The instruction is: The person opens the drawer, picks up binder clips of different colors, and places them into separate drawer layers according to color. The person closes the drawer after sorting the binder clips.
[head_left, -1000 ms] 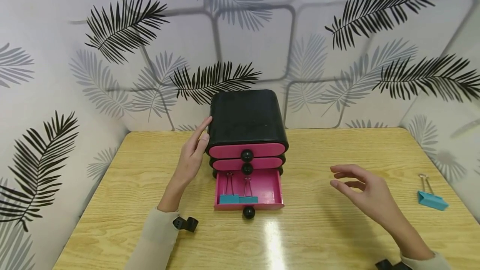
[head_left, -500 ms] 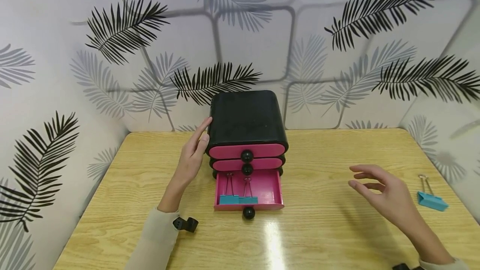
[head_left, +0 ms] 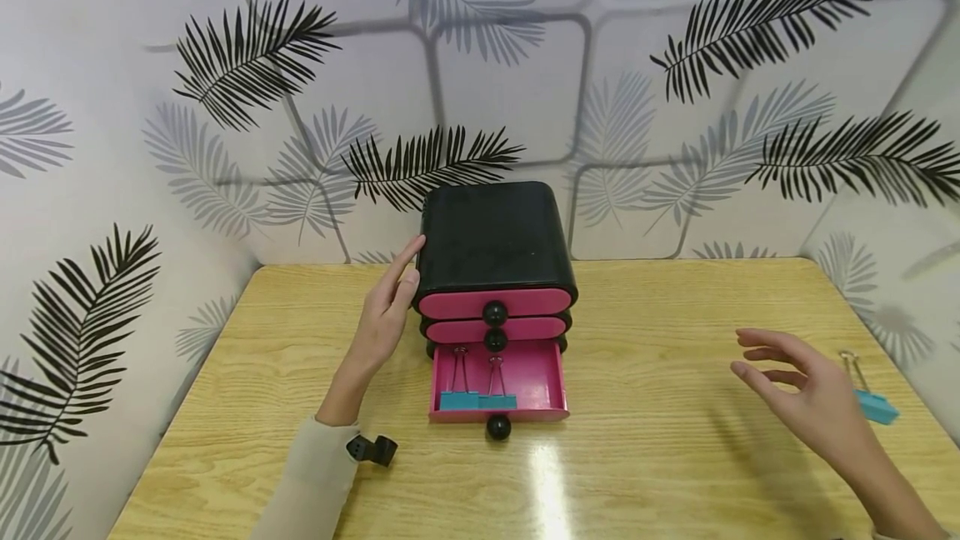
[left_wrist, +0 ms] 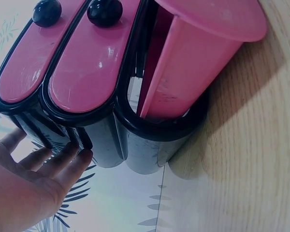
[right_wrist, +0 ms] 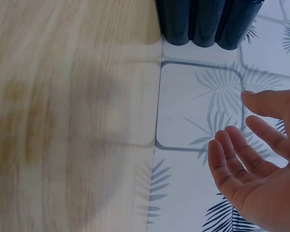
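A black box [head_left: 491, 232] with three pink drawers stands against the back wall. Its bottom drawer [head_left: 536, 373] is pulled out, with two teal binder clips [head_left: 478, 401] lying side by side in its left part. My left hand [head_left: 380, 323] rests with extended fingers against the box's left side; in the left wrist view the fingertips [left_wrist: 82, 157] lie along the black casing. My right hand [head_left: 813, 407] hovers over the right of the table, fingers loosely bent and holding nothing. Just beyond it lies another teal binder clip [head_left: 876, 407], partly hidden behind the hand.
The wooden table [head_left: 645, 473] runs back to a leaf-patterned wall covering [head_left: 630, 123]. Round black knobs [head_left: 498, 427] stick out from the drawer fronts. A black camera strap [head_left: 371, 449] sits on the left wrist.
My right hand has moved steadily right, away from the drawers, and now overlaps the loose binder clip in the head view. The left hand, box and drawer stay put.
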`<act>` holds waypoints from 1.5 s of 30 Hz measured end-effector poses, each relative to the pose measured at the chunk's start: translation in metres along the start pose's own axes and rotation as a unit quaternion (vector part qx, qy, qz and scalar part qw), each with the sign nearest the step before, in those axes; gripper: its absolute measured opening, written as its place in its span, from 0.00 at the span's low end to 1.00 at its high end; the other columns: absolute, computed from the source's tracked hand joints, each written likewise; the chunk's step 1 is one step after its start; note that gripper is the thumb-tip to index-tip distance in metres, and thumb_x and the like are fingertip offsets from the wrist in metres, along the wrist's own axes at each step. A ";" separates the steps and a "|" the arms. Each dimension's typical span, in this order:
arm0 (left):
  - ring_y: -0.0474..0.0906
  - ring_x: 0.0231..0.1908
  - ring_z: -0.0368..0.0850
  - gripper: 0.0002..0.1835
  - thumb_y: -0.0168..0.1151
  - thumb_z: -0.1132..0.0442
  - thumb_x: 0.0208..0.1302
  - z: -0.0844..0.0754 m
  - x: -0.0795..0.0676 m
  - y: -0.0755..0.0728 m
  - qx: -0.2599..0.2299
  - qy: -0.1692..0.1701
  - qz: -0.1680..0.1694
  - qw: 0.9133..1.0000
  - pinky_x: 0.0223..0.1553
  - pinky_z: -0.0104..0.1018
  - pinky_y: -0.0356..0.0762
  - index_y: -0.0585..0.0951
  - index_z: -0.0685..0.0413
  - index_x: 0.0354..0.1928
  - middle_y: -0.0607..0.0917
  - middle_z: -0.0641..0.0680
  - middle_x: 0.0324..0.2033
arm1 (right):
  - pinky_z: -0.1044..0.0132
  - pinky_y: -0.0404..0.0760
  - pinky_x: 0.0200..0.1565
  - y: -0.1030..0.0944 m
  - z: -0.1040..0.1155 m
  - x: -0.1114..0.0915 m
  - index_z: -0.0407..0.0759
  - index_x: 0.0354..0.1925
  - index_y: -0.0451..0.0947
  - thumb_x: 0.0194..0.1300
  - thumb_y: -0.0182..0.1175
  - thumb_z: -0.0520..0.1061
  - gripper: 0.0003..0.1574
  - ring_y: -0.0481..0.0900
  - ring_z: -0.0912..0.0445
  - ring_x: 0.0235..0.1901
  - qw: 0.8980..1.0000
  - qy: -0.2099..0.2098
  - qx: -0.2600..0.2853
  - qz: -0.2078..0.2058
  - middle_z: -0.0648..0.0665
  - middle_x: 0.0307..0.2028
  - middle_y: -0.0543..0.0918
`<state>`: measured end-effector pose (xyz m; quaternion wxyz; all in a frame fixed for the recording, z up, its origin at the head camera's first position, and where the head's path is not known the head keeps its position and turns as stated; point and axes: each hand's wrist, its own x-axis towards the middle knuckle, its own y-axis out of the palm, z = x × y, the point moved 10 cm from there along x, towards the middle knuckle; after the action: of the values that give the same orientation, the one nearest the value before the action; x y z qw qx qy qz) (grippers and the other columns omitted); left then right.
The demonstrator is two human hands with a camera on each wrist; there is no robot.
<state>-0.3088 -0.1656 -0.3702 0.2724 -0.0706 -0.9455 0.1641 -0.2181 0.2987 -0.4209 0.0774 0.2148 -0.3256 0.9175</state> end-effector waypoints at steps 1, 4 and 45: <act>0.57 0.76 0.55 0.27 0.43 0.69 0.80 0.000 0.000 0.000 0.001 0.000 0.000 1.000 0.73 0.57 0.56 0.63 0.65 0.77 0.63 0.64 0.76 | 0.82 0.79 0.40 -0.001 -0.002 -0.001 0.36 0.59 0.81 0.61 0.71 0.31 0.26 0.81 0.72 0.44 1.000 0.003 -0.001 0.000 0.70 0.48 0.81; 0.57 0.76 0.56 0.27 0.43 0.69 0.79 0.000 0.001 0.000 0.001 0.001 0.000 1.000 0.73 0.59 0.55 0.63 0.66 0.77 0.63 0.64 0.76 | 0.82 0.79 0.40 -0.004 -0.006 -0.003 0.36 0.59 0.81 0.62 0.71 0.31 0.26 0.81 0.73 0.44 1.000 0.014 -0.004 -0.001 0.70 0.48 0.81; 0.56 0.77 0.55 0.26 0.43 0.68 0.81 0.000 -0.001 0.000 -0.002 0.002 0.004 1.000 0.74 0.55 0.56 0.62 0.64 0.77 0.62 0.63 0.76 | 0.86 0.59 0.35 -0.095 -0.091 -0.031 0.26 0.60 0.75 0.61 0.71 0.35 0.31 0.59 0.81 0.45 0.985 0.069 -0.126 -0.100 0.82 0.49 0.61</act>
<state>-0.3081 -0.1659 -0.3707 0.2734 -0.0749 -0.9450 0.1634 -0.1945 0.4295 -0.4445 0.2177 0.1707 -0.4094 0.8694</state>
